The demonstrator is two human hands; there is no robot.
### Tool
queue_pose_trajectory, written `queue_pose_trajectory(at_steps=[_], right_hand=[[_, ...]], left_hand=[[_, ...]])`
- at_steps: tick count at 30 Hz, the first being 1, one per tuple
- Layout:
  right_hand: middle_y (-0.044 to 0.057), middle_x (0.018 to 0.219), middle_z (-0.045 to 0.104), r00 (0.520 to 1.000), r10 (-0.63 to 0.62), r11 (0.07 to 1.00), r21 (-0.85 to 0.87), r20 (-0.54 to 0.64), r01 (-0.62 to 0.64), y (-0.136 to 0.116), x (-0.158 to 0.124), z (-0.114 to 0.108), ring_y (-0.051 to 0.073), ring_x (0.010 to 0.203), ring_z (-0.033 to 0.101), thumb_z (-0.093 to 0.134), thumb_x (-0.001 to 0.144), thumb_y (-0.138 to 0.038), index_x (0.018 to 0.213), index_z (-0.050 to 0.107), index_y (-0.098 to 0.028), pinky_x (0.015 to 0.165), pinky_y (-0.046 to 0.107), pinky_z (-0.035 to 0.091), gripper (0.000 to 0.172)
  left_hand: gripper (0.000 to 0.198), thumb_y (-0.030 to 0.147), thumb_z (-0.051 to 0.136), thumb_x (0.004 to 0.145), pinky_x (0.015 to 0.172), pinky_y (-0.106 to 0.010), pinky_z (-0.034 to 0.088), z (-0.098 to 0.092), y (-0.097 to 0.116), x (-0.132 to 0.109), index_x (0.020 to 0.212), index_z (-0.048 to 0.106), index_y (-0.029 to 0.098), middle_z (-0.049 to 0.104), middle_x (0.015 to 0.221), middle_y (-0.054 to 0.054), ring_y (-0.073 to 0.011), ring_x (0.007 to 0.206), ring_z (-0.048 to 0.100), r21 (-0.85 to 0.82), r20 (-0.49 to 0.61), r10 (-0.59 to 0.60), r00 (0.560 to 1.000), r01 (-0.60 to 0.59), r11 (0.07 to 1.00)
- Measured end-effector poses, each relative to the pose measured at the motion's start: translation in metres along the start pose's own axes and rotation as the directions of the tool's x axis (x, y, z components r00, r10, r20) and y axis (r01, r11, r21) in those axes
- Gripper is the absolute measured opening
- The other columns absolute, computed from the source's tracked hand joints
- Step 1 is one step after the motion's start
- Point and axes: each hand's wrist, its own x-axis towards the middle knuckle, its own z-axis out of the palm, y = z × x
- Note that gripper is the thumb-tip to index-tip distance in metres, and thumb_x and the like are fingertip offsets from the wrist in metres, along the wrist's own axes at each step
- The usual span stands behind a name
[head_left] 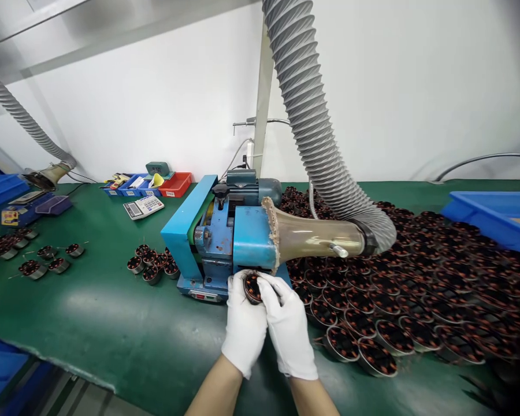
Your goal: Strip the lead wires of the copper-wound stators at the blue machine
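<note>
Both my hands wear white gloves and meet at the front of a blue motor-driven machine [219,231]. Between them is a round motor stator [252,288] with copper windings and a dark centre, tilted so its wound face shows. My left hand [245,323] is closed on its left side. My right hand [286,320] grips the right side with thumb and fingers. The stator sits just below the machine's blue hood [255,237]; whether it touches anything inside is hidden. A tan suction funnel [316,234] joins the hood's right side.
Many similar stators [377,355] crowd the green table [112,341] on the right, with a small group [151,274] left of the machine. A grey ribbed hose [305,92] hangs overhead. Behind lie a calculator [143,207], a red bin [176,184] and a blue crate [494,208].
</note>
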Motion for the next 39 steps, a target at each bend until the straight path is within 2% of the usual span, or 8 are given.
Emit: queue_pose_trajectory(at_steps=[8,14,18,22,25,31,34,39], right_hand=[[0.007,0.085,0.069,0.996,-0.077,0.997,0.03,0.045,0.075,-0.005,-0.033,-0.013,0.021,0.079,0.065,0.052,0.085,-0.029,0.083,0.066,-0.02,0.073,0.032,0.052,0.017],[-0.001,0.058,0.053,0.989,-0.11,0.98,-0.154,0.095,0.124,-0.026,-0.053,-0.039,0.015,0.056,0.051,0.055,0.084,-0.036,0.058,0.054,-0.021,0.057,0.027,0.043,0.03],[-0.003,0.054,0.048,0.984,0.175,0.968,0.186,-0.011,-0.17,-0.035,-0.05,-0.045,0.013,0.05,0.046,0.057,0.082,-0.05,0.058,0.052,-0.021,0.05,0.025,0.041,0.037],[0.006,0.075,0.07,0.92,0.328,0.81,0.437,0.212,-0.39,-0.037,-0.048,-0.036,0.02,0.067,0.064,0.073,0.066,-0.047,0.086,0.072,-0.019,0.064,0.032,0.052,0.035],[0.008,0.082,0.073,0.925,0.332,0.807,0.452,0.187,-0.381,-0.038,-0.046,-0.026,0.023,0.079,0.066,0.08,0.058,-0.035,0.075,0.075,-0.019,0.076,0.034,0.052,0.023],[0.001,0.065,0.065,0.934,0.354,0.582,0.77,0.048,-0.261,-0.032,-0.028,-0.035,0.011,0.055,0.056,0.081,0.06,-0.031,0.08,0.073,-0.02,0.054,0.023,0.051,0.024],[0.002,0.075,0.068,0.957,0.277,0.745,0.647,-0.081,-0.161,-0.022,-0.029,-0.037,0.015,0.066,0.061,0.076,0.068,-0.033,0.084,0.073,-0.022,0.064,0.026,0.054,0.02],[0.009,0.097,0.07,0.997,0.043,0.981,0.184,0.061,-0.054,-0.012,-0.04,-0.015,0.024,0.091,0.065,0.066,0.075,-0.034,0.09,0.073,-0.022,0.083,0.036,0.053,0.02]], left_hand=[[0.038,0.012,0.066,0.067,0.084,-0.029,0.048,-0.023,0.012,-0.039,0.101,0.053,0.021,0.061,0.099,-0.004,-0.0176,0.091,0.061,-0.033,0.111,-0.05,0.993,0.054,0.998],[0.048,0.016,0.075,0.062,0.088,-0.031,0.046,-0.062,0.013,-0.06,0.105,0.057,0.024,0.056,0.107,-0.003,-0.021,0.099,0.057,0.136,0.357,0.177,0.917,-0.239,0.961],[0.059,0.015,0.08,0.051,0.077,-0.03,0.051,-0.065,0.013,-0.061,0.104,0.055,0.024,0.055,0.098,-0.002,-0.0197,0.086,0.059,0.211,0.289,0.272,0.918,-0.338,0.917],[0.064,0.014,0.075,0.057,0.084,-0.033,0.051,-0.061,0.014,-0.062,0.115,0.048,0.026,0.052,0.109,-0.004,-0.0224,0.098,0.058,0.174,0.327,0.23,0.917,-0.297,0.939],[0.061,0.016,0.073,0.063,0.097,-0.038,0.044,-0.06,0.011,-0.064,0.118,0.049,0.027,0.05,0.114,-0.006,-0.025,0.11,0.053,0.167,0.399,0.242,0.885,-0.329,0.929],[0.049,0.018,0.075,0.064,0.092,-0.034,0.046,-0.057,0.0,-0.069,0.108,0.055,0.025,0.05,0.11,-0.005,-0.0223,0.104,0.055,0.223,0.294,0.272,0.916,-0.342,0.913],[0.052,0.017,0.076,0.059,0.086,-0.031,0.049,-0.05,0.006,-0.064,0.106,0.055,0.024,0.053,0.107,-0.004,-0.0199,0.095,0.058,0.177,0.24,0.193,0.952,-0.238,0.955],[0.037,0.017,0.068,0.065,0.088,-0.032,0.048,-0.029,0.01,-0.039,0.1,0.057,0.02,0.063,0.102,-0.007,-0.0206,0.095,0.061,0.08,0.081,0.021,0.996,-0.027,0.996]])
